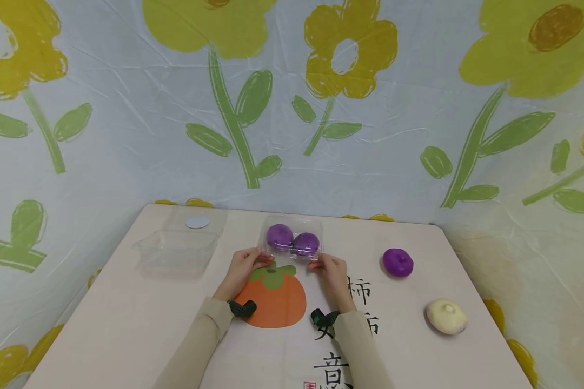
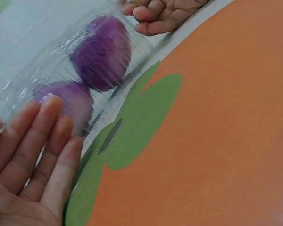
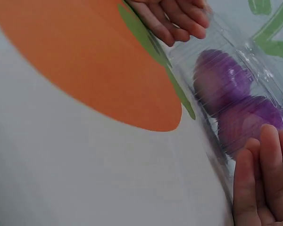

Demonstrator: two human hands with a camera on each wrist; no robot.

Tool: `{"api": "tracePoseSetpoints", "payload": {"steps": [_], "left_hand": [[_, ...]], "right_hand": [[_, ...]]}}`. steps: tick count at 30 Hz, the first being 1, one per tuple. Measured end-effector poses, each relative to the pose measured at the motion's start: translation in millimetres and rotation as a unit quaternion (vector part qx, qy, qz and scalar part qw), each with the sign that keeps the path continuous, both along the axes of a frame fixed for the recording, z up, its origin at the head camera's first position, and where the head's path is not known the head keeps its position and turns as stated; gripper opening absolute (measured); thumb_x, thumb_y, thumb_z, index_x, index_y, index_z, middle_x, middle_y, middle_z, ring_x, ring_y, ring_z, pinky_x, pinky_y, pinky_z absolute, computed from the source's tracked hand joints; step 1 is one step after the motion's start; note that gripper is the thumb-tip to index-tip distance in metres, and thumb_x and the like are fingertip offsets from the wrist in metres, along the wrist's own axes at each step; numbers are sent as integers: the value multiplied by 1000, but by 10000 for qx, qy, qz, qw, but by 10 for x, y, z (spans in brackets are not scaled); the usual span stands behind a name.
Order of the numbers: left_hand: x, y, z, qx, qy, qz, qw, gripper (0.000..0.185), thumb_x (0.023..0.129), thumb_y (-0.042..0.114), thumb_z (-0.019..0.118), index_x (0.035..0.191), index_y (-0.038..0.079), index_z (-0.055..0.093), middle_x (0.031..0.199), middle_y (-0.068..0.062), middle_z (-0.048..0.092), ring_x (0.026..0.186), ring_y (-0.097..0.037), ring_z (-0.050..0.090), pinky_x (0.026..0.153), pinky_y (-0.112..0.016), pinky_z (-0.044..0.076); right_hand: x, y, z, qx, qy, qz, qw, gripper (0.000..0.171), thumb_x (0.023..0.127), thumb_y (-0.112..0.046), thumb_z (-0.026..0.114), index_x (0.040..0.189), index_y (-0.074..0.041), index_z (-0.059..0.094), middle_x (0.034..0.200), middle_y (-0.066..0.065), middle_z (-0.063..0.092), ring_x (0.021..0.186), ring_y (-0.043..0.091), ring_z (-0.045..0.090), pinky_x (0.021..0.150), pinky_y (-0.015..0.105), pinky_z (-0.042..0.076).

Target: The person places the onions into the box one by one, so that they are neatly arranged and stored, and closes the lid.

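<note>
A clear plastic clamshell box [image 1: 293, 222] stands on the table with two purple buns [image 1: 279, 235] [image 1: 305, 243] inside. My left hand [image 1: 247, 263] touches its left near corner and my right hand [image 1: 327, 266] its right near corner. In the left wrist view my left hand [image 2: 42, 136] lays straight fingers against the ribbed box wall [image 2: 47, 66], with one purple bun [image 2: 101, 52] behind it. The right wrist view has my right hand [image 3: 264, 169] flat against the box [image 3: 212, 37] beside the buns [image 3: 221, 77].
A loose purple bun [image 1: 398, 262] and a white bun [image 1: 446, 316] lie to the right. An empty clear box [image 1: 175, 251] stands open at the far left, with a round white label [image 1: 197, 222] on its lid. An orange persimmon print [image 1: 272, 300] lies under my wrists.
</note>
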State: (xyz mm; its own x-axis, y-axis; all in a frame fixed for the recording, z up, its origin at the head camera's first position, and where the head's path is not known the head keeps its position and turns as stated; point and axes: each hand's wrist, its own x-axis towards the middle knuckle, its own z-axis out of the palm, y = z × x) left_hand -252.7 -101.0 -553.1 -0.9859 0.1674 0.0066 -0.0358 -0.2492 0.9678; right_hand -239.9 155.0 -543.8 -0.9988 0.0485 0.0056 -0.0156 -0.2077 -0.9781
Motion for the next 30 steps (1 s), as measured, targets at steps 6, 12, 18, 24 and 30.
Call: {"api": "tracePoseSetpoints", "payload": {"steps": [6,12,18,24,30], "left_hand": [[-186,22,-39,150,141,159,9997,38,106,19,49,107,-16,66,103,-23,70,100,-29,70,91,-38,56],[-353,3,-91,300,215,138,9992,38,107,18,46,108,-16,63,106,-25,68,104,-31,68,95,-41,54],[-468,-4,-96,266,118,87,9995,42,107,23,44,114,-14,62,110,-25,68,111,-39,64,97,-42,52],[-496,24,-36,253,-200,118,9994,46,107,27,43,115,-14,62,112,-25,68,113,-45,61,96,-42,53],[-521,55,19,254,-503,218,9982,48,106,29,46,116,-16,61,110,-25,69,105,-36,67,95,-41,53]], "right_hand": [[-189,-42,-36,135,-60,-68,9999,35,100,-9,45,99,20,64,82,21,69,71,21,67,76,30,59],[-342,-83,-62,361,-151,-80,9992,51,105,-28,49,95,19,67,86,26,70,68,19,68,74,27,59],[-414,-94,-46,636,-280,-236,9973,64,103,-41,51,91,20,66,88,27,71,66,18,68,70,24,59],[-460,-90,-40,658,-441,-376,9962,66,103,-43,50,89,20,66,87,26,72,65,19,69,67,24,59],[-488,-96,-16,736,-601,-471,9944,68,102,-47,50,88,18,67,85,23,73,63,18,69,68,23,59]]}}
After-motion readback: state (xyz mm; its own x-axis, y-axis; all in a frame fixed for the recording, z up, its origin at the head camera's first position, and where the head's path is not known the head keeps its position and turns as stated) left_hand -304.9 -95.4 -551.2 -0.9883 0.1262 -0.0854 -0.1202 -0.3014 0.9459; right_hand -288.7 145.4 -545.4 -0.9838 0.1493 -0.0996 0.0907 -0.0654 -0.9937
